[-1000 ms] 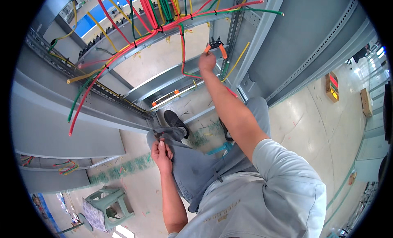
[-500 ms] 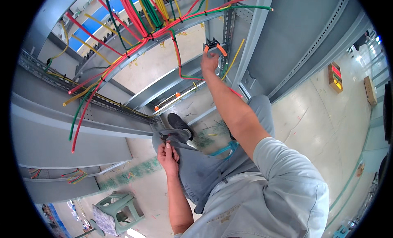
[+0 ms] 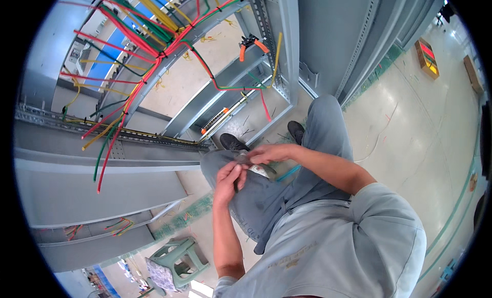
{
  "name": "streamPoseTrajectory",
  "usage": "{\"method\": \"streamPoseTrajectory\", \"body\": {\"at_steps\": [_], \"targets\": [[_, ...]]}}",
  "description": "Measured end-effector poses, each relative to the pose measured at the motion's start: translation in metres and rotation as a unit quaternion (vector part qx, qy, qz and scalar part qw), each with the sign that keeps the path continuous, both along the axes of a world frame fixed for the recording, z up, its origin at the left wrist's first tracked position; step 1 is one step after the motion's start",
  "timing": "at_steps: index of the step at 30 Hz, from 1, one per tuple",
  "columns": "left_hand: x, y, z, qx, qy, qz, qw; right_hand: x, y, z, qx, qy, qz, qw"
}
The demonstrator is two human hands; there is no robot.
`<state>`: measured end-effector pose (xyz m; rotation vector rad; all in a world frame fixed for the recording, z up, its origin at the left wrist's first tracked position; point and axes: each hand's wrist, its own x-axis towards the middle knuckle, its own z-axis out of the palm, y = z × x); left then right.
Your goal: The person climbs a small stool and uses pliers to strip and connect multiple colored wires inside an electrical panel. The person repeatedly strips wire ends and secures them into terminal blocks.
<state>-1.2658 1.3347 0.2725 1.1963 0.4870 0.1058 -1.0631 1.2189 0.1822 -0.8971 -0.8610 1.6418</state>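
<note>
- Left hand [image 3: 229,176] sits on the raised knee, fingers curled around a small dark, thin thing I can't make out; looks like a pinch grip.
- Right hand [image 3: 267,153] is just at 1 o'clock of the left one, nearly touching it, fingertips closed on a small silvery-grey piece [image 3: 254,168] that lies between both hands on the thigh. Too small to say what it is.
- Both hands rest over the grey trousers [image 3: 287,195]; black shoes [image 3: 233,142] poke out at 12 o'clock of the hands.
- A thin teal strip [image 3: 288,173] lies across the leg at 3 o'clock of the hands.
- Further up at 12 o'clock, orange-handled pliers [image 3: 250,44] hang on the grey metal cabinet frame [image 3: 287,47], well apart from the hands.
- At 10 to 11 o'clock, a bundle of red, green and yellow wires [image 3: 154,52] runs along the frame, loose ends dangling over a perforated rail [image 3: 77,125].
- At 7 o'clock, low on the floor, a green plastic stool [image 3: 177,257].
- At 2 o'clock, far off, a red and yellow box [image 3: 426,57] on the pale floor.
</note>
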Motion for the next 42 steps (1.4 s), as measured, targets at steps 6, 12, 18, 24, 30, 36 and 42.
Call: {"method": "streamPoseTrajectory", "body": {"at_steps": [6, 12, 18, 24, 30, 36, 42], "targets": [[0.084, -0.023, -0.007, 0.124, 0.027, -0.083, 0.988, 0.018, -0.047, 0.017, -0.015, 0.195, 0.053, 0.979], [0.147, -0.033, -0.018, 0.311, 0.033, -0.002, 0.950, 0.036, -0.064, 0.001, 0.003, 0.256, -0.181, 0.949], [0.223, 0.027, -0.028, 0.508, -0.020, 0.021, 0.861, 0.081, -0.097, 0.014, 0.003, 0.180, -0.302, 0.936], [0.302, 0.078, -0.056, 0.293, -0.042, -0.018, 0.955, 0.096, -0.113, 0.001, -0.005, 0.161, -0.365, 0.917], [0.338, 0.099, -0.033, 0.209, -0.074, 0.011, 0.975, 0.090, -0.107, 0.003, -0.041, 0.098, -0.416, 0.903], [0.348, 0.124, -0.024, 0.174, -0.040, -0.047, 0.983, 0.073, -0.084, -0.001, -0.105, 0.063, -0.426, 0.896], [0.360, 0.140, -0.031, 0.146, -0.096, 0.026, 0.984, 0.064, -0.073, -0.022, -0.191, 0.074, -0.421, 0.884]]}}
